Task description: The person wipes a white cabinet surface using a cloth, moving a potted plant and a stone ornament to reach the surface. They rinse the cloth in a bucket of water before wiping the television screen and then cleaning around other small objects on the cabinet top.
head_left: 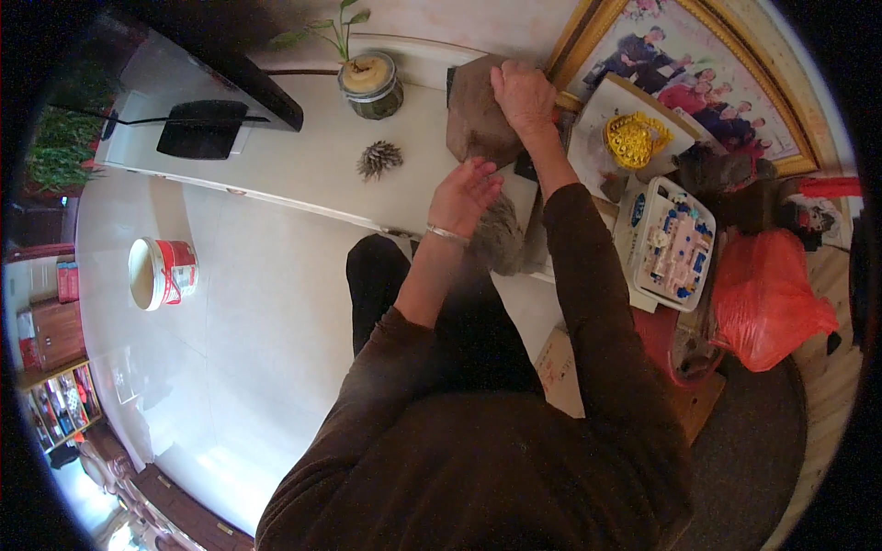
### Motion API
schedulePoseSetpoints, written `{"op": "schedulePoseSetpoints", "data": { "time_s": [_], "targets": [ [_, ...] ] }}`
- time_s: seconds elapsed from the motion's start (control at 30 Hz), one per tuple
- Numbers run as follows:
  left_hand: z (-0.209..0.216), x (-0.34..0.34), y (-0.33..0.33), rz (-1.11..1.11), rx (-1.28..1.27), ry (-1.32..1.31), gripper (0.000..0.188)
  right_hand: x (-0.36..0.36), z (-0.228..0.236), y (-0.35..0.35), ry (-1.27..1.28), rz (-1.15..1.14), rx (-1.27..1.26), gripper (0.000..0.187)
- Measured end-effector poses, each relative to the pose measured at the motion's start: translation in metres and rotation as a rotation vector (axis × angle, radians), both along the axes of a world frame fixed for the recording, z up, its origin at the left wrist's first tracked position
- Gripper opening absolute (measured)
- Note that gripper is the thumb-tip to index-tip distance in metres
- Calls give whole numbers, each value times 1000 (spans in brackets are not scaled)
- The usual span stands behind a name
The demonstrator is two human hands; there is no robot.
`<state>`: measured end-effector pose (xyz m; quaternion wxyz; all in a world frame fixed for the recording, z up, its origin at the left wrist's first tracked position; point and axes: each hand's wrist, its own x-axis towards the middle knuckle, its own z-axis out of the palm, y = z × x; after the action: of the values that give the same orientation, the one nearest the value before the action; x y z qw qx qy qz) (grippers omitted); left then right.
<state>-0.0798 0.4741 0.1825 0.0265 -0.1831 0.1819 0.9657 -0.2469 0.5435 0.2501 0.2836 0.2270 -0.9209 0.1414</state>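
Note:
A brown, faceted, box-like object [473, 115] stands on the white cabinet against the wall; its exact kind is unclear. My right hand [525, 99] lies over its upper right edge with the fingers curled down onto it. Just below its lower edge is my left hand [464, 197], palm turned partly up, fingers loosely bent and apart, with nothing seen in them. A bracelet circles that wrist. Beneath my left hand, at the cabinet's front edge, a grey fluffy thing [499, 237] shows; what it is I cannot tell.
On the cabinet [303, 147] are a spiky pine cone [379, 160], a potted plant [370, 84] and a screen [202, 73]. To the right are a gold ornament [636, 140], a framed picture [588, 46], a white tub [675, 243] and a red bag [770, 298]. A bucket [163, 274] stands left.

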Motion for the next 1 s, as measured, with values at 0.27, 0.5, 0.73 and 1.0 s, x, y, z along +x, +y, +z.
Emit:
{"op": "schedulePoseSetpoints", "data": {
  "time_s": [0.27,0.5,0.73,1.0],
  "targets": [
    [-3,17,-10,29,81,17,34,56,-4,27,-768,97,-1219,26],
    [18,26,31,-23,251,158,64,152,-104,29,-328,204,-279,20],
    [2,52,15,75,376,303,58,206,6,1,-83,458,-162,15],
    [-12,65,-32,25,188,57,46,222,5,10,22,589,-540,21]
  ]
}}
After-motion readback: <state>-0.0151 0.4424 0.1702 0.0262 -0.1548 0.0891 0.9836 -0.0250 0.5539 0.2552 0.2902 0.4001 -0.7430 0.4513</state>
